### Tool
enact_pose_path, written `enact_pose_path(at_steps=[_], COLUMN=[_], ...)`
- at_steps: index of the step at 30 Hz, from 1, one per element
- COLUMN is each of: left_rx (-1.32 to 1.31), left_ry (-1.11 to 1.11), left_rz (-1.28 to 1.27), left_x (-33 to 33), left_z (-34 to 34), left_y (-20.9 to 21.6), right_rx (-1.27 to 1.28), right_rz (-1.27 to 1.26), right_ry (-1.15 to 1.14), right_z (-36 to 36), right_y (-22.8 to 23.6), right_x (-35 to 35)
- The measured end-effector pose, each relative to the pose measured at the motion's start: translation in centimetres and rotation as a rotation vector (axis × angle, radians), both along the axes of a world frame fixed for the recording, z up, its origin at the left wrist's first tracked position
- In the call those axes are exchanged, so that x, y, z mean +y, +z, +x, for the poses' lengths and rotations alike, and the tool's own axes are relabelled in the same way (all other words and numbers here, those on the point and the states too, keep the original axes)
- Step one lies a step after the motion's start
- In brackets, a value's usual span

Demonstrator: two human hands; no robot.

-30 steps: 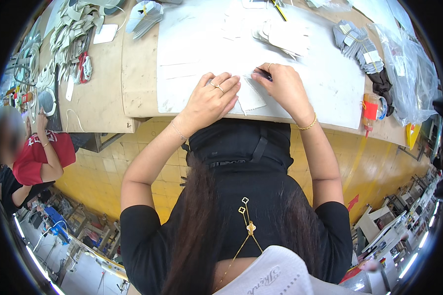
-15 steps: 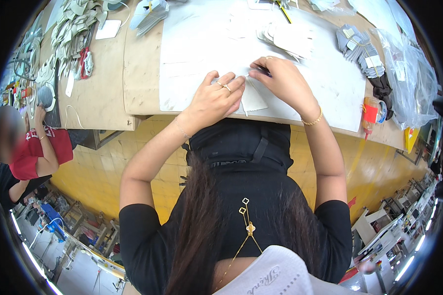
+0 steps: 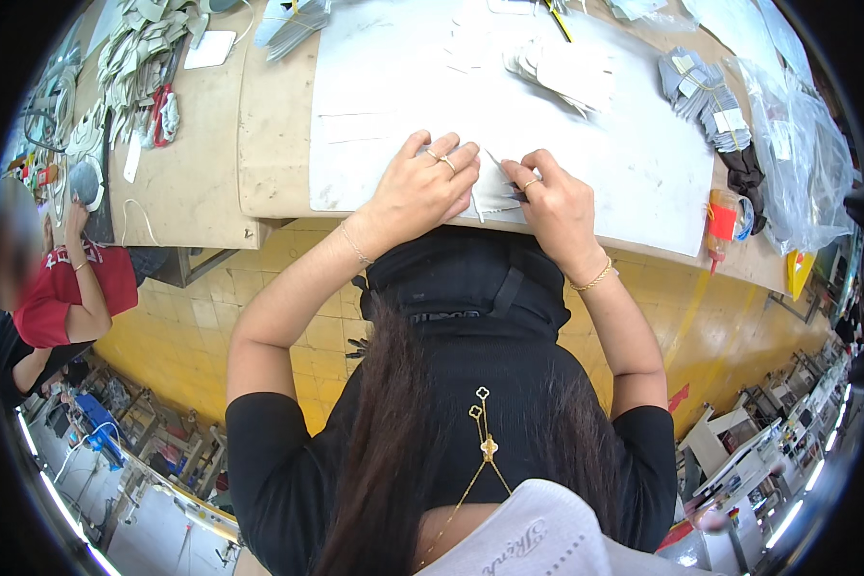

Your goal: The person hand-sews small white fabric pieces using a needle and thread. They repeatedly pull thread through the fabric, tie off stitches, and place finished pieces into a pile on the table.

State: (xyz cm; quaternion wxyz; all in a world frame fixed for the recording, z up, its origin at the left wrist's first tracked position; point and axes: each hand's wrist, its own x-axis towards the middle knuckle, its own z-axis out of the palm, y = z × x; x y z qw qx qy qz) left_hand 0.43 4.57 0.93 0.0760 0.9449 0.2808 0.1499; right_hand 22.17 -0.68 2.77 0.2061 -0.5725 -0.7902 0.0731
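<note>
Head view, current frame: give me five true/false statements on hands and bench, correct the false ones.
1. The right hand holds a pointed tool. True.
2. The left hand holds the bottle with the orange band. False: the left hand is beside the pale piece; the bottle with the orange band is at the right edge of the white sheet.
3. The grey bundle has a band around it. True.
4. The co-worker in red is on the right. False: the co-worker in red is on the left.
5. Both wrists wear bracelets. True.
</note>
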Motion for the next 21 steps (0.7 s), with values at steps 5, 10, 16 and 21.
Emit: enact_pose_path(at_steps=[5, 10, 16, 21], left_rx=[0.005, 0.011, 0.029, -0.212], left_ry=[0.005, 0.012, 0.074, 0.197], left_rz=[-0.009, -0.023, -0.018, -0.029], left_x=[0.0, 0.0, 0.2, 0.6], left_z=[0.1, 0.3, 0.4, -0.1], left_y=[0.1, 0.3, 0.5, -0.1], right_rx=[-0.054, -0.111, -0.147, -0.136], right_rz=[0.021, 0.016, -0.012, 0.062], right_ry=[0.036, 0.065, 0.045, 0.067], right_z=[-0.1, -0.2, -0.6, -1.0], right_y=[-0.5, -0.4, -0.2, -0.8], right_x=[-0.9, -1.0, -1.1, 0.3])
